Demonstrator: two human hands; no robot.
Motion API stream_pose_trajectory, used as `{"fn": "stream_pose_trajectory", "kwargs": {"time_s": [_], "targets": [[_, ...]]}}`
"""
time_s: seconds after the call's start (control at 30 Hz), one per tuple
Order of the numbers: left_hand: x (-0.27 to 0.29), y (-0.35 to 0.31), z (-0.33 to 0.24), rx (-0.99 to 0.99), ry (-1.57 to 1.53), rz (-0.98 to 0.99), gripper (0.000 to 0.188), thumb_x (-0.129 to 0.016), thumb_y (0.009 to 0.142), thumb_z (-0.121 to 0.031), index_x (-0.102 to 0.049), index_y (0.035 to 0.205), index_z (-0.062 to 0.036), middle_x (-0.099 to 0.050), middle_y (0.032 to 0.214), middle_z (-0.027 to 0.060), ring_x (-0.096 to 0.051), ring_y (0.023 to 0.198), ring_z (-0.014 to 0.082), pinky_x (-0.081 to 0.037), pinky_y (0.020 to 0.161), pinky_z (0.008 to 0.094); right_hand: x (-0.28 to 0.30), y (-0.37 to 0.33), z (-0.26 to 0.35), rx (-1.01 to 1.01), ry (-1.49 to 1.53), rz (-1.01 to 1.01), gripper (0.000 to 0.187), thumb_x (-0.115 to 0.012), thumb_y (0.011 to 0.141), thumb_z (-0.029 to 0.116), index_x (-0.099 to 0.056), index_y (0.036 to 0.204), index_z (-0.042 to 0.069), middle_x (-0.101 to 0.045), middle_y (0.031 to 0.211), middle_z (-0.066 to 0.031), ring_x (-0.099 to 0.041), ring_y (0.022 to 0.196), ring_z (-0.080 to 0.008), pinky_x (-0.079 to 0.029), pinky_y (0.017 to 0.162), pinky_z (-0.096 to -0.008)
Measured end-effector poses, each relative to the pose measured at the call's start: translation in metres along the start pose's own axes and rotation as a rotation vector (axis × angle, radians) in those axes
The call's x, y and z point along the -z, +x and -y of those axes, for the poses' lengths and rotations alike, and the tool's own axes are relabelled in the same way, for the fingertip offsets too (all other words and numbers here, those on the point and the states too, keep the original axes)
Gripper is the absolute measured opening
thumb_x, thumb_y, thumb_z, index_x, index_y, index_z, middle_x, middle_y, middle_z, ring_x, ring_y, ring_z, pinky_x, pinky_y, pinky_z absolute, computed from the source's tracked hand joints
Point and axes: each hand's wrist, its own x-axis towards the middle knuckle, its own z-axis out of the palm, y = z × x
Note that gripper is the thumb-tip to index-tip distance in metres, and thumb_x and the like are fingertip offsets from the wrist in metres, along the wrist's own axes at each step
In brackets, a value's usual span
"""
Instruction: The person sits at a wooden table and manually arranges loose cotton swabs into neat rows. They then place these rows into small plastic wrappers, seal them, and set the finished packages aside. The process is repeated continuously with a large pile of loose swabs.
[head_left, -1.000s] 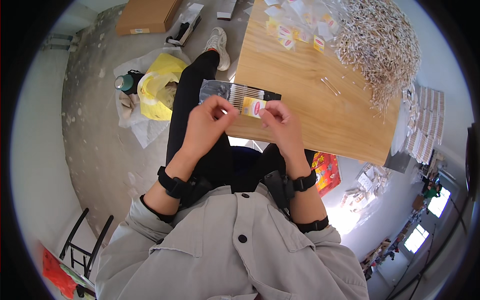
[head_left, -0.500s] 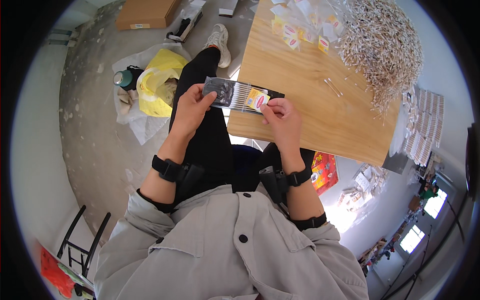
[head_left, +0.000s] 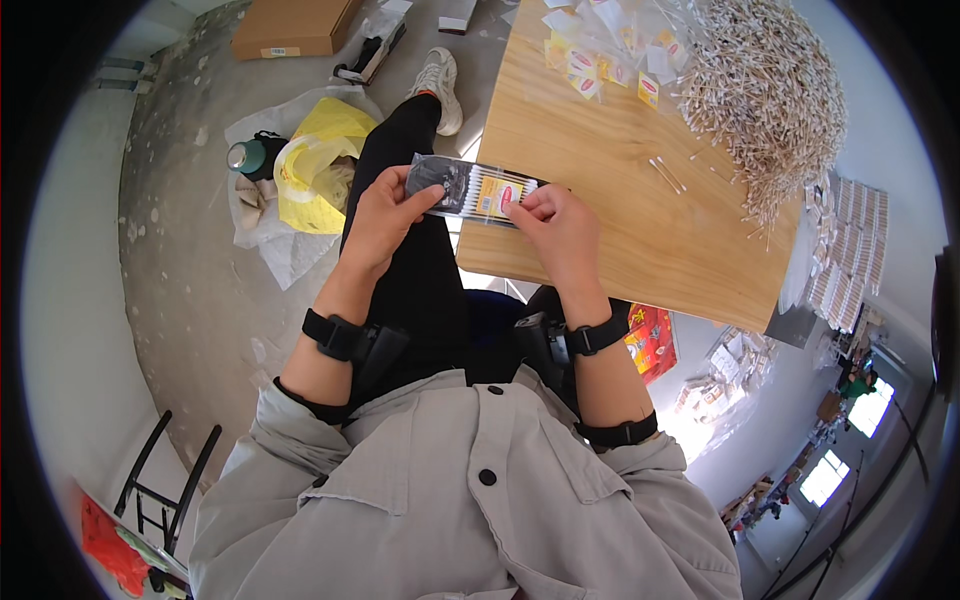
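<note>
My left hand (head_left: 380, 218) grips the left end of a clear plastic pouch (head_left: 437, 178) between thumb and fingers, above my lap beside the table corner. A row of white cotton swabs (head_left: 474, 190) lies side by side in the pouch. A small yellow label card (head_left: 492, 199) with a red oval rests over the swabs. My right hand (head_left: 560, 225) pinches the card's right edge at the pouch's right end. Its fingertips partly cover the card and that end, so I cannot tell how far the card is inside.
A large heap of cotton swabs (head_left: 765, 85) covers the wooden table's (head_left: 640, 220) far right. Several label cards and clear bags (head_left: 610, 60) lie at its far edge. A few loose swabs (head_left: 667, 175) lie mid-table. On the floor at left are a yellow bag (head_left: 310, 200) and green bottle (head_left: 246, 156).
My right hand has moved a little left, and the label card has slid left and straightened over the swabs. My left hand keeps its hold on the pouch.
</note>
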Motion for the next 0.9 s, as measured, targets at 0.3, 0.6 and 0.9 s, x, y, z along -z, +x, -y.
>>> {"fn": "stream_pose_trajectory", "kwargs": {"time_s": [0.3,0.6,0.9], "targets": [[-0.016,0.026,0.02,0.001,-0.344,-0.011,0.025,-0.07,0.093,-0.027,-0.067,0.093,-0.0022,-0.065,0.08,-0.0035,-0.054,0.07,0.0018,-0.042,0.065,0.02,-0.038,-0.001,-0.005,0.191,0.8,-0.372,0.044,-0.042,0.105,0.025,-0.04,0.136,-0.005,-0.044,0.136,-0.0172,-0.046,0.128,-0.0243,-0.036,0.11,-0.0374],[-0.029,0.026,0.032,-0.223,-0.102,-0.219,0.03,-0.067,0.096,-0.026,-0.065,0.084,0.0015,-0.058,0.07,-0.0046,-0.045,0.065,0.0014,-0.039,0.057,0.0211,-0.059,-0.006,0.022,0.275,0.633,-0.336,0.049,-0.031,0.106,0.026,-0.031,0.144,-0.006,-0.038,0.146,-0.0215,-0.036,0.139,-0.0298,-0.026,0.117,-0.0385],[-0.03,0.022,0.028,-0.281,0.068,-0.236,0.03,-0.064,0.097,-0.025,-0.062,0.081,0.0009,-0.057,0.069,-0.0031,-0.045,0.065,0.0027,-0.04,0.057,0.0228,-0.073,-0.007,0.031,0.288,0.651,-0.342,0.045,-0.034,0.106,0.021,-0.032,0.143,-0.005,-0.035,0.141,-0.019,-0.036,0.137,-0.0311,-0.026,0.116,-0.0418]]}}
